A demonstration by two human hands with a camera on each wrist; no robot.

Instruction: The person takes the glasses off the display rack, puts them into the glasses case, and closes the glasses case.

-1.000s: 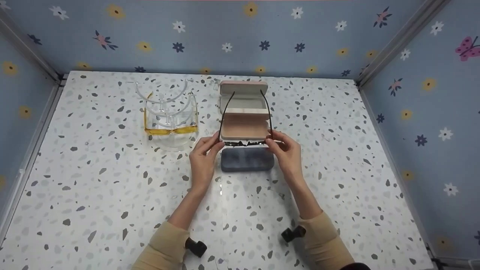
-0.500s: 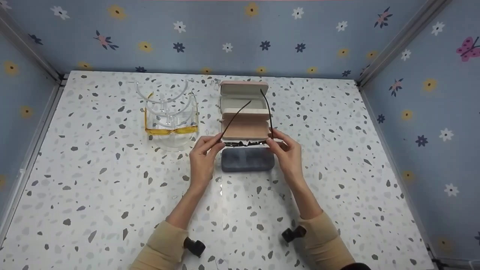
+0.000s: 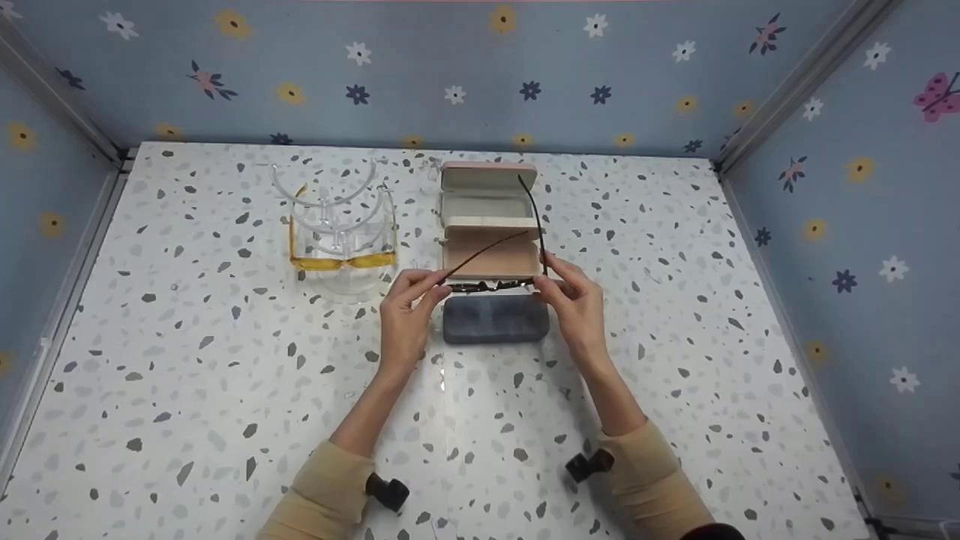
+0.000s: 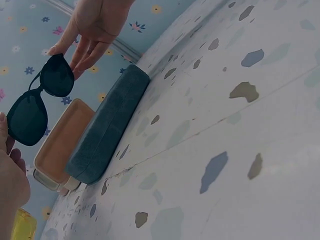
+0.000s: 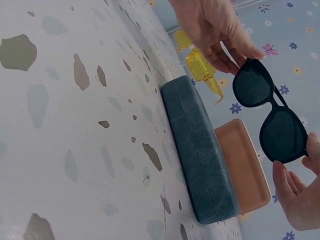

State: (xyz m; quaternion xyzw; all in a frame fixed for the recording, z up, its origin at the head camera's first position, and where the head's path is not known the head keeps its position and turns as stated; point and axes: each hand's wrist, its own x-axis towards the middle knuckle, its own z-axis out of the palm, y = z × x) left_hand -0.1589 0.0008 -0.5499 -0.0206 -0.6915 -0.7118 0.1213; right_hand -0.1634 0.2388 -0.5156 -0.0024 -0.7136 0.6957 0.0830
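A pair of dark sunglasses point(image 4: 56, 76) is held up above the table between both hands. My left hand point(image 3: 406, 311) pinches the frame at its left corner, and my right hand point(image 3: 576, 304) pinches the right corner. The left temple angles inward across the frame; the right one points away from me. Beneath the sunglasses lies a closed blue-grey glasses case point(image 3: 495, 319). Just behind it a pink glasses case point(image 3: 491, 259) stands open, its lining showing. In the right wrist view both dark lenses point(image 5: 284, 134) show in full.
Farther back is a second open glasses case point(image 3: 487, 202) with a pale lining. To the left, yellow-framed glasses point(image 3: 343, 261) sit on a clear display stand point(image 3: 324, 202). Flowered panels point(image 3: 480, 75) bound the speckled table point(image 3: 225, 375) at the back and sides.
The left temple of the sunglasses has swung inward, from pointing away to lying slanted across toward the right. Both hands have stayed nearly in place, and the right temple is still extended.
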